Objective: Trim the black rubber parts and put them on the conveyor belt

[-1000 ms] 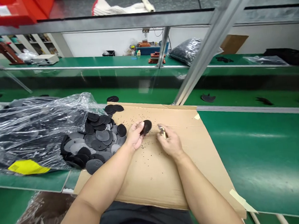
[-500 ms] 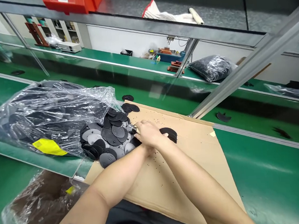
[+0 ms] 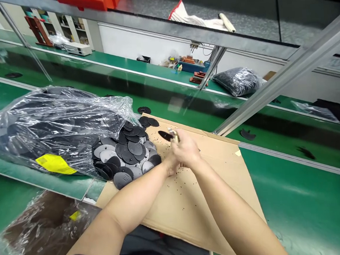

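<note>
My right hand (image 3: 188,146) is closed around a small metal hand tool (image 3: 173,134), whose silvery end sticks out past the fingers; its exact kind is hard to make out. Just left of that end, a thin black disc (image 3: 165,135) is tilted above the cardboard. My left hand (image 3: 172,164) reaches in under and behind the right one, so its fingers are hidden and I cannot tell which hand supports the disc. To the left lies a heap of black and grey discs (image 3: 129,155), spilling from a clear plastic bag (image 3: 55,120).
Cardboard (image 3: 219,170) covers the green bench (image 3: 294,200), with tiny black specks scattered on it. A slanted metal post (image 3: 260,90) stands at right. Overhead runs a shelf (image 3: 237,6) with a white glove (image 3: 191,19). A plastic-lined box (image 3: 43,229) sits lower left.
My right hand has moved right and slightly up, away from the heap's edge. The tilted disc now shows beside the tool. The disc stack right of the hands is now mostly hidden.
</note>
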A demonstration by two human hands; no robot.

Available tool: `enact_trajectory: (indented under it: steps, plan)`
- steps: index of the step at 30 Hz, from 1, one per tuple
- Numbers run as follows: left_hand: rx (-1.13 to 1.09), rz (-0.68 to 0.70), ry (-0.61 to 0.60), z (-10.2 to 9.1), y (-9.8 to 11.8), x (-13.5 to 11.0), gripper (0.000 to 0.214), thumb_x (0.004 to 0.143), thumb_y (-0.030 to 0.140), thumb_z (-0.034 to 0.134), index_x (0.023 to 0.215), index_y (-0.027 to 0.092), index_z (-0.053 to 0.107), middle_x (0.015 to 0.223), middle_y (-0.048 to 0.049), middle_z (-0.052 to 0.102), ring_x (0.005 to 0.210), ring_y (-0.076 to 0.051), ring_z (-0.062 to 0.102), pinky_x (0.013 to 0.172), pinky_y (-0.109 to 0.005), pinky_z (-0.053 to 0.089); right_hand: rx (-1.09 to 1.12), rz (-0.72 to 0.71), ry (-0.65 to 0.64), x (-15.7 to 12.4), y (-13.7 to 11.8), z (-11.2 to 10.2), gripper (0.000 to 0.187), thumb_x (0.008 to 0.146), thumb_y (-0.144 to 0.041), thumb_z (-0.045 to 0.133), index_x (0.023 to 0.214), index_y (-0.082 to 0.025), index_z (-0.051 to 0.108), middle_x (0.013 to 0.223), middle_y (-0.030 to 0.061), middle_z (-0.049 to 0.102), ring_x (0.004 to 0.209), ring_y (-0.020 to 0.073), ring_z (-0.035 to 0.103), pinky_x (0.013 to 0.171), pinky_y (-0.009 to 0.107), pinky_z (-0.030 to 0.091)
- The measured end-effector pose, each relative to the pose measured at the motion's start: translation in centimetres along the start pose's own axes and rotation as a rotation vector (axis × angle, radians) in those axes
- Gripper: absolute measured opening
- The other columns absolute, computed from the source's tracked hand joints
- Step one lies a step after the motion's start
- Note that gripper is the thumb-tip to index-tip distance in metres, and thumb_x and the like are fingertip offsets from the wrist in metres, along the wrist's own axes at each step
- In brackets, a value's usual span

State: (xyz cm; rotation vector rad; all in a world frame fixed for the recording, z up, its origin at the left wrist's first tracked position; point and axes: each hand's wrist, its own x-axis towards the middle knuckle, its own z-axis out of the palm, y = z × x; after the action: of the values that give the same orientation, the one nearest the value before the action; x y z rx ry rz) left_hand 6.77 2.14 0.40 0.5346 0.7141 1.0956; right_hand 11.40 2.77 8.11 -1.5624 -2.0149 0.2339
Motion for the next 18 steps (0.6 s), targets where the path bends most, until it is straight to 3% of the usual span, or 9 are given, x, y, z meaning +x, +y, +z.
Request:
enact_trajectory:
  steps: [4, 7, 11, 13, 15, 18]
  plan:
    - [0.007, -0.122, -0.167, -0.3, -0.4, 0.3, 0.032, 0.070, 0.028, 0.072, 0.098, 0.015, 0.063, 0.067, -0.0038, 0.064, 0.054, -0.014, 0.060, 0.052, -0.027, 0.051, 0.354, 0.080, 0.406, -2.8, 3.8, -1.6, 0.011, 0.076, -0.023, 0.052, 0.086, -0.021, 0.051, 0.082, 0.0016, 0.059, 0.074, 0.0167, 0.055, 0.072, 0.031, 0.046]
    - [-0.015, -0.156, -0.137, -0.6, -0.4, 0.7, 0.035, 0.075, 0.037, 0.067, 0.102, 0.014, 0.061, 0.071, -0.0060, 0.067, 0.057, -0.016, 0.064, 0.052, -0.028, 0.053, 0.488, 0.067, 0.554, -4.8, 7.0, -0.8, 0.012, 0.072, -0.020, 0.052, 0.083, -0.021, 0.048, 0.080, 0.0008, 0.055, 0.075, 0.0154, 0.055, 0.075, 0.031, 0.047]
    - [0.006, -0.156, -0.115, -0.8, -0.4, 0.5, 0.046, 0.077, 0.051, 0.063, 0.106, 0.016, 0.064, 0.079, -0.0084, 0.069, 0.059, -0.017, 0.064, 0.049, -0.028, 0.053, 0.551, 0.129, 0.512, -6.8, 10.0, 1.2, 0.018, 0.064, -0.016, 0.046, 0.081, -0.022, 0.046, 0.075, -0.0003, 0.053, 0.071, 0.0147, 0.055, 0.071, 0.030, 0.048]
    - [0.051, -0.134, -0.144, -0.7, -0.3, 0.2, 0.046, 0.069, 0.043, 0.074, 0.105, 0.016, 0.065, 0.084, -0.0079, 0.070, 0.064, -0.016, 0.065, 0.053, -0.027, 0.054, 0.576, 0.130, 0.465, -7.3, 10.6, 1.8, 0.018, 0.064, -0.016, 0.046, 0.081, -0.022, 0.046, 0.076, 0.0001, 0.055, 0.072, 0.0150, 0.056, 0.072, 0.031, 0.048]
    - [0.050, -0.061, -0.148, -0.4, -0.4, 0.0, 0.050, 0.060, 0.027, 0.083, 0.106, 0.017, 0.064, 0.091, -0.0067, 0.070, 0.075, -0.016, 0.066, 0.067, -0.028, 0.055, 0.598, 0.118, 0.458, -7.5, 10.8, 2.1, 0.019, 0.067, -0.018, 0.050, 0.086, -0.021, 0.049, 0.086, 0.0031, 0.058, 0.080, 0.0164, 0.058, 0.077, 0.033, 0.049]
    - [-0.001, 0.109, -0.046, 0.1, -0.6, 0.1, 0.056, 0.056, 0.018, 0.084, 0.108, 0.018, 0.063, 0.103, -0.0059, 0.069, 0.093, -0.017, 0.065, 0.088, -0.032, 0.051, 0.634, 0.201, 0.466, -7.5, 10.7, 2.0, 0.021, 0.074, -0.024, 0.054, 0.095, -0.020, 0.052, 0.095, 0.0064, 0.060, 0.084, 0.0169, 0.059, 0.080, 0.034, 0.050]
